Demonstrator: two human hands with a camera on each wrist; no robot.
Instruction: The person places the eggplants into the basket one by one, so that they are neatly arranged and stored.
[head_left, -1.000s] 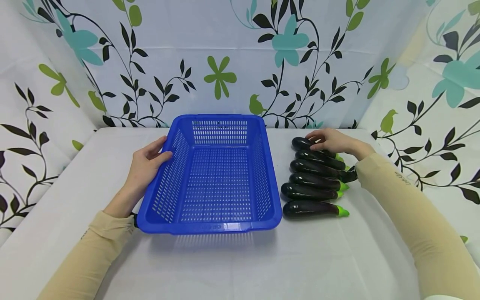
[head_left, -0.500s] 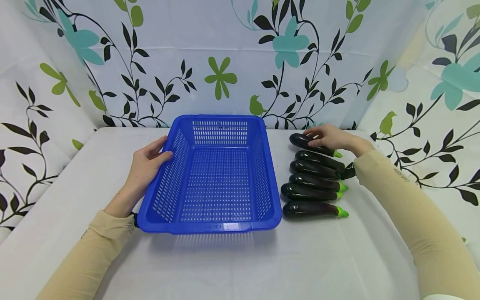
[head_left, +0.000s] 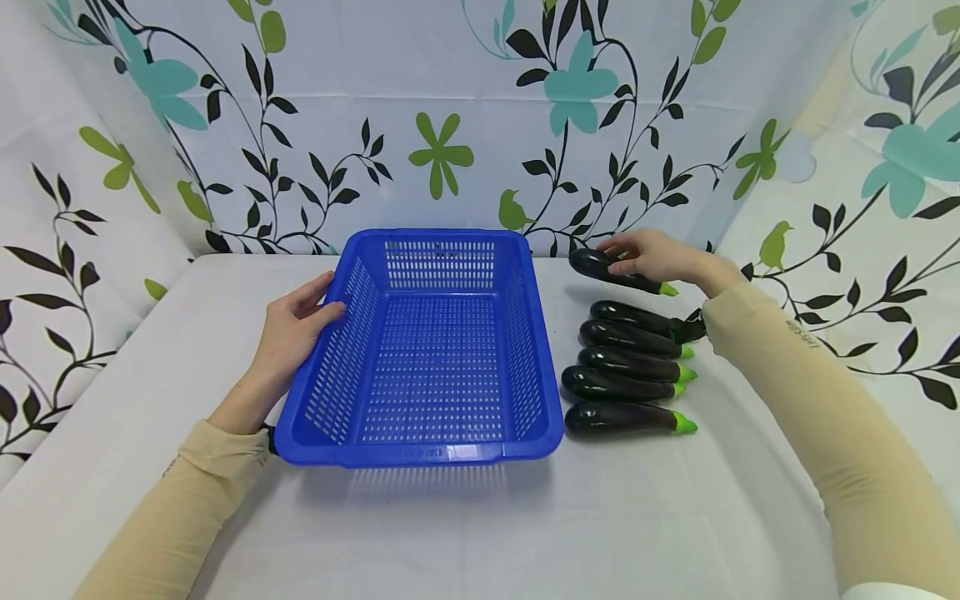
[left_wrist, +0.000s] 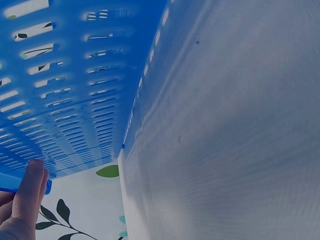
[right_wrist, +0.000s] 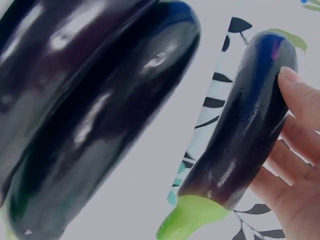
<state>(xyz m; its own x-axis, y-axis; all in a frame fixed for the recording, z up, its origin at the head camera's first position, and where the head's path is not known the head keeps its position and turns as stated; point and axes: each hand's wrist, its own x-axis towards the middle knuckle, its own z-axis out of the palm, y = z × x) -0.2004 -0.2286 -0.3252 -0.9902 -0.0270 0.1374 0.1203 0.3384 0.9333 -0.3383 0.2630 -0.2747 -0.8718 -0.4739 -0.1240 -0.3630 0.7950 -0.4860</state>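
My left hand (head_left: 294, 333) grips the left rim of a blue plastic basket (head_left: 420, 454), thumb over the edge. In the left wrist view its fingers (left_wrist: 31, 195) curl under the rim beside the slotted basket wall (left_wrist: 75, 80). At the back right, my right hand (head_left: 652, 254) holds a dark purple eggplant (head_left: 596, 265) with a green stem end, lifted off the table. The right wrist view shows this eggplant (right_wrist: 245, 120) between thumb and fingers. Below it lie several more eggplants (head_left: 630, 362) in a stacked row, stems to the right.
The basket holds nothing and stands on a white-covered table (head_left: 465, 542). A white curtain (head_left: 465, 83) with leaf and flower print rises behind the table's back edge and along both sides. The eggplant row lies close to the basket's right rim.
My right hand has picked up the farthest eggplant from the row and moved it up, back and slightly left. The left hand and the basket have stayed put.
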